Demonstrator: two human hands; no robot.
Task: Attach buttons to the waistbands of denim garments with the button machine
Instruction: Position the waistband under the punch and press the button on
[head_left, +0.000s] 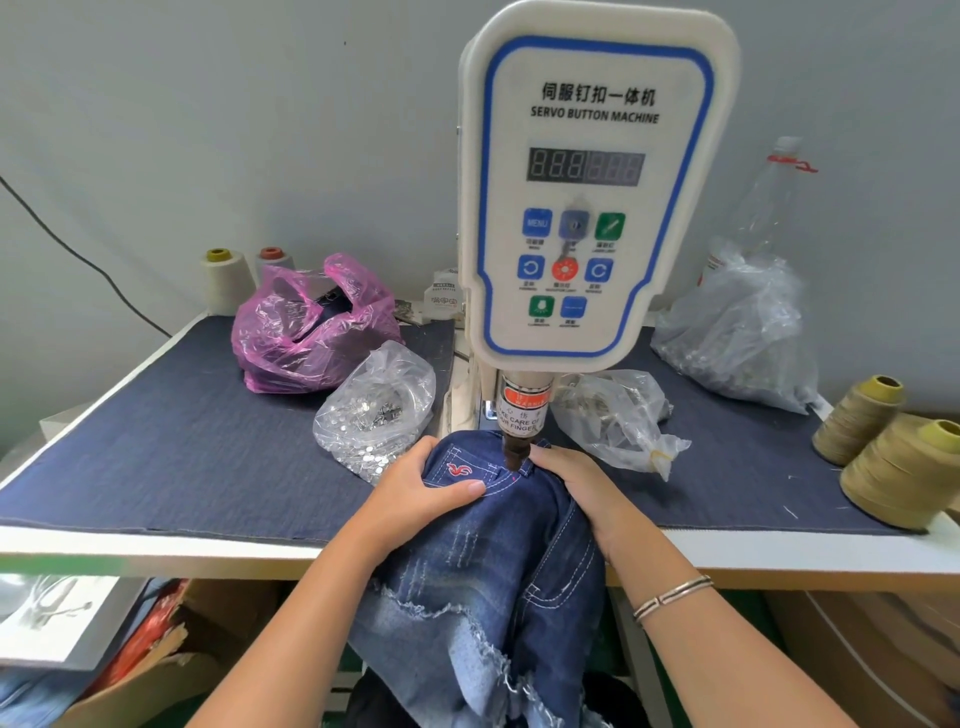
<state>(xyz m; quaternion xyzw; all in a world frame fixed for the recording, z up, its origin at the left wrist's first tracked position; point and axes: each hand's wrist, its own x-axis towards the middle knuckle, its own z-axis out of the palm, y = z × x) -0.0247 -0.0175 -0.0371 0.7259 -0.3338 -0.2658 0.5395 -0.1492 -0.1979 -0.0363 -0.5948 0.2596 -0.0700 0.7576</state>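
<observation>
Waistband (511, 475) under punch (516, 454), btwn left hand (415, 486) & right hand (576, 480), both gripping it.

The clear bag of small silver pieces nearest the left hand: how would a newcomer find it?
Start at the white button machine and drop to the denim-covered table on its left. There, just past the left hand, slumps the clear bag. Unlike the pink bag behind it, it is see-through and shows shiny round silver pieces.

Pink plastic bag (306, 332) back left — thread cones (893, 467) right edge — clear bottle (769, 208) behind.
</observation>
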